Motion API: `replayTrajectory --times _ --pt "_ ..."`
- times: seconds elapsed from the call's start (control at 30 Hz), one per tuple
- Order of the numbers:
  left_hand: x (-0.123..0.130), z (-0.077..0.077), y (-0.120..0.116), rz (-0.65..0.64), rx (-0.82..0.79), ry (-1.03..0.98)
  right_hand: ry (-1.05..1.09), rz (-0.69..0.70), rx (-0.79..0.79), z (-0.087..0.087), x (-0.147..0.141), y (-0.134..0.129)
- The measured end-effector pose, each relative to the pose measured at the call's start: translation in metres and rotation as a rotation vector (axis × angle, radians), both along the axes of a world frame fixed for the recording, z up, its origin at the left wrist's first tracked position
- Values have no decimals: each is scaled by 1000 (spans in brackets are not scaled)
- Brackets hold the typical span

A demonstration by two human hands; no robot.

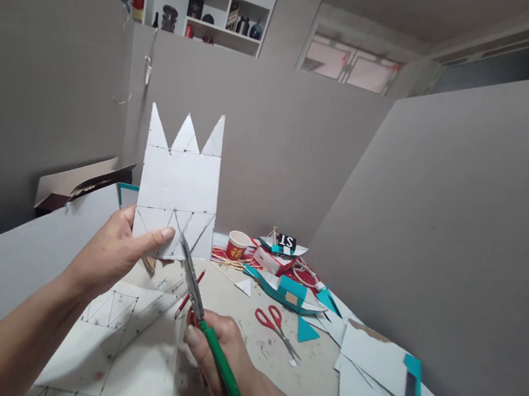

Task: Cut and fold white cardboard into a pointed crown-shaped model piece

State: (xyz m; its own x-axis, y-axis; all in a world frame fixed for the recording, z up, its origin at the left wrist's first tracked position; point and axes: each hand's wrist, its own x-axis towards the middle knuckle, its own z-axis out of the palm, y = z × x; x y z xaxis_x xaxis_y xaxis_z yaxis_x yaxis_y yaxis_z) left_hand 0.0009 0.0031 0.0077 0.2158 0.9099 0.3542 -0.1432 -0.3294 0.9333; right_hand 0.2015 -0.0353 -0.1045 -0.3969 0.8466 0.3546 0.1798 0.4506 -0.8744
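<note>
My left hand (119,245) pinches the lower left of a white card (181,181), thumb in front and fingers hidden behind it. The card is held upright. Three pointed triangles stand along its top edge, and pencilled lines cross its lower band in a zigzag. My right hand (218,352) grips a pair of green-handled scissors (223,367). Their blades point up and left and reach the card's lower edge near the drawn lines. Whether the blades have the card between them I cannot tell.
Red-handled scissors (276,327), a red pencil (190,292) and a teal paper boat (292,290) lie on the table. Behind stands a paper cup (237,245). Card scraps (379,359) pile at right; a drawn-on sheet (139,366) lies in front. Grey panels (470,212) enclose the table.
</note>
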Motion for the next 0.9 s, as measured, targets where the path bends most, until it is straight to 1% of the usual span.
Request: replayTrajectory --times 0.13,0.33,0.5,0.67,0.8,0.9 --pt "0 0 1 7 6 18 -12 -17 14 -1 -1 -1" --pt "0 -1 1 9 15 39 17 -1 16 -3 -3 -1" --pt "-1 -3 3 -11 15 14 -14 -20 34 3 -3 -1" --pt "2 -4 4 -4 15 54 -55 -26 69 8 -2 -1" --pt "4 -3 2 20 24 104 -54 -37 74 5 0 1" --pt "4 -4 0 30 30 124 -38 -43 49 2 0 1"
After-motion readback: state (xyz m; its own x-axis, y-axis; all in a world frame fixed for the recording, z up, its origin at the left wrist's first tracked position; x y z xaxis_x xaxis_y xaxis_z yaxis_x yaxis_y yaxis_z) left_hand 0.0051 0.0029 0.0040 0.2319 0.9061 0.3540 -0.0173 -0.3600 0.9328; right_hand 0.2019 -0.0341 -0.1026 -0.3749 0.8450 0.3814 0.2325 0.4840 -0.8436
